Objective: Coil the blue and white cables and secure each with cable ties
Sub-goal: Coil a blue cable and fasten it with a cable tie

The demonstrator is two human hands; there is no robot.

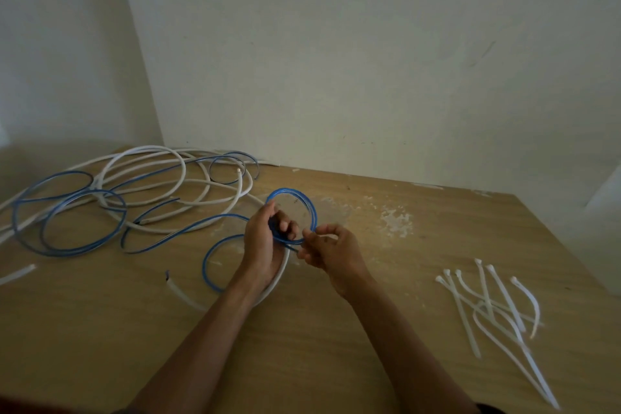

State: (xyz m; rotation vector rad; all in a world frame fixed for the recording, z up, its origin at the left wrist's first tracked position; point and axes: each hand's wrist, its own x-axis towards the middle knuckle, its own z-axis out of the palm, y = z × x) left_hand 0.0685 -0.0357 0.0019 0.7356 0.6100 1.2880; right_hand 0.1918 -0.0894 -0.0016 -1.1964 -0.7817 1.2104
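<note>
Few loops of thin blue plastic cable (pixel 312 212) are coiled at centre: our left hand (pixel 260 245) grips them, our right hand (pixel 331 252) pinches the strand; thick white cable (pixel 183 175) sprawls at ten o'clock, white nylon ties (pixel 505 298) untouched at four

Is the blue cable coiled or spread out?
Partly coiled. The left hand holds a small coil; the rest of the blue cable lies in loose loops on the table.
</note>
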